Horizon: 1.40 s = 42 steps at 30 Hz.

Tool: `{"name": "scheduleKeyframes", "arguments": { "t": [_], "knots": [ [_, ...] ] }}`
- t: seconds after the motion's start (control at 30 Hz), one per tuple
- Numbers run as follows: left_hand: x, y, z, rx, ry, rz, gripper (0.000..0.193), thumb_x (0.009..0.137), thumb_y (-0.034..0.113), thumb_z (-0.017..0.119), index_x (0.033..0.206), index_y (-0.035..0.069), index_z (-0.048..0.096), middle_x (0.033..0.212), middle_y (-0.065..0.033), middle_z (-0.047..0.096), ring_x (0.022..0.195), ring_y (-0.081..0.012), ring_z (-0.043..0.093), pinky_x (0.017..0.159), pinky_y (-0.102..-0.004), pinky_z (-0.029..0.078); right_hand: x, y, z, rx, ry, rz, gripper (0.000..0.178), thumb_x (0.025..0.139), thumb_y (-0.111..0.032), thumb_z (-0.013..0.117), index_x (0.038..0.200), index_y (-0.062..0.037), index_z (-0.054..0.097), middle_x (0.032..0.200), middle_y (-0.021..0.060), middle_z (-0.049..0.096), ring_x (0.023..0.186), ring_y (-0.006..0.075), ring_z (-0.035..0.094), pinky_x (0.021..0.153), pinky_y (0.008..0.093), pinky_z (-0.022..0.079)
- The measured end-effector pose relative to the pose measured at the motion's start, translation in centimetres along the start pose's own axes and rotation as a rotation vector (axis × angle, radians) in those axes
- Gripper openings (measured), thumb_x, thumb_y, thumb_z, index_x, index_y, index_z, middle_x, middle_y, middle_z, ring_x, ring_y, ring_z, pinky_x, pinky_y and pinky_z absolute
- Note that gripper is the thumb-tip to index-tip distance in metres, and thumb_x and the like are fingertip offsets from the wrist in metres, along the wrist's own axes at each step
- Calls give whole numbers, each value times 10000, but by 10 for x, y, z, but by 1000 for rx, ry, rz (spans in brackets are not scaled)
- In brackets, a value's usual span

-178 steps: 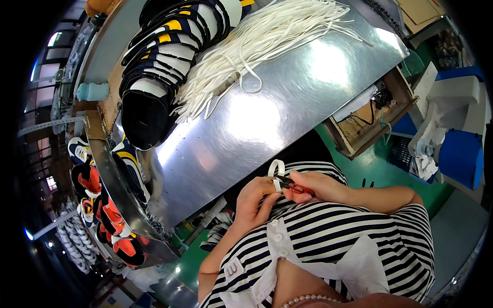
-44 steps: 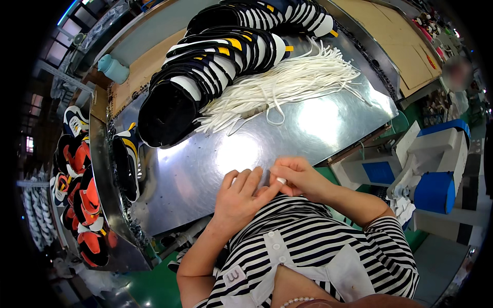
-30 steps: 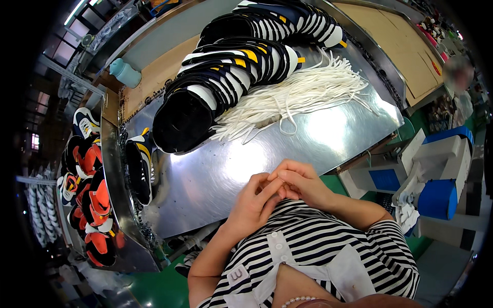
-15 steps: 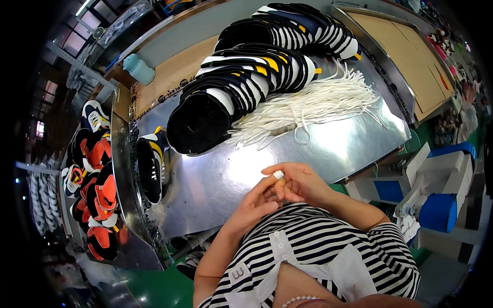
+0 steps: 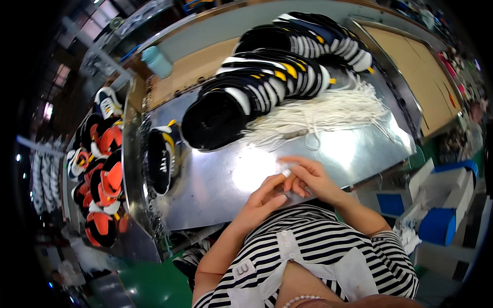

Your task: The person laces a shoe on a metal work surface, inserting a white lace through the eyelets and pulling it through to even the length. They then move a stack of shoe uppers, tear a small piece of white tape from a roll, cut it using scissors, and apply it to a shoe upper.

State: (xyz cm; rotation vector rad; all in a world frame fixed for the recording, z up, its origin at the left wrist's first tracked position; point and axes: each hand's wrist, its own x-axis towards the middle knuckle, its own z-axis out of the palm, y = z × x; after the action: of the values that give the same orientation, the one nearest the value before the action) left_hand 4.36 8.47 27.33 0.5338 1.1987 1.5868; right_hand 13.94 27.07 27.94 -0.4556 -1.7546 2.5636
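Note:
My left hand (image 5: 263, 203) and my right hand (image 5: 314, 179) meet over the near edge of the metal table. A small white finger wrap (image 5: 286, 173) sits at the tip of my left index finger; the left thumb stands apart from that finger. My right fingers close around the wrap and the left fingertip, with the uppermost right finger smeared by motion. Beyond the hands lies a bundle of white shoelaces (image 5: 313, 115). Behind it stand long rows of nested black, white and yellow shoe uppers (image 5: 215, 120). A single dark shoe upper (image 5: 163, 159) rests at the table's left.
The metal table (image 5: 205, 190) has a raised left wall. Past it, orange and black shoe uppers (image 5: 110, 179) lie piled. A light-blue bottle (image 5: 156, 62) stands at the back left. Cardboard lines a tray (image 5: 411, 66) at the right. White and blue equipment (image 5: 436, 205) stands nearby.
The view has shifted, so the table and shoe uppers appear slightly farther right. My hands stay together at the wrap, while the uppermost right finger moves.

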Motion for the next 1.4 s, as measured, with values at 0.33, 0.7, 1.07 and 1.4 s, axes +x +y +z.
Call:
{"name": "scheduleKeyframes", "arguments": {
  "t": [0.33,0.7,1.07,1.4],
  "knots": [
    [-34,46,-164,1586,1215,548,497,833,155,703,1253,-30,513,1266,-239,521,1164,-385,491,933,-451,420,99,11,-64,-1665,320,-610,171,798,-72,655,968,-63,664,926,88,615,910,298,571,764,399,467],
    [8,63,-261,1896,1285,491,410,769,95,571,1173,27,598,1125,-105,603,1014,-258,569,758,-376,437,102,16,-85,-1625,106,-754,199,747,-47,677,924,-12,592,909,146,582,875,366,557,745,427,460],
    [18,39,-279,1339,1304,770,426,755,78,680,1168,12,595,1168,-176,555,1155,-352,476,993,-452,359,88,8,-85,-1732,56,-474,176,772,-117,678,926,-46,633,880,139,579,823,343,581,724,438,473],
    [89,60,-206,1446,1290,722,803,805,315,765,1390,-50,353,1350,-300,387,1214,-461,410,1038,-492,341,76,-25,-60,-1093,143,-638,159,889,-1,588,1023,-33,510,1167,138,570,975,278,616,804,335,493]
  ]
}}
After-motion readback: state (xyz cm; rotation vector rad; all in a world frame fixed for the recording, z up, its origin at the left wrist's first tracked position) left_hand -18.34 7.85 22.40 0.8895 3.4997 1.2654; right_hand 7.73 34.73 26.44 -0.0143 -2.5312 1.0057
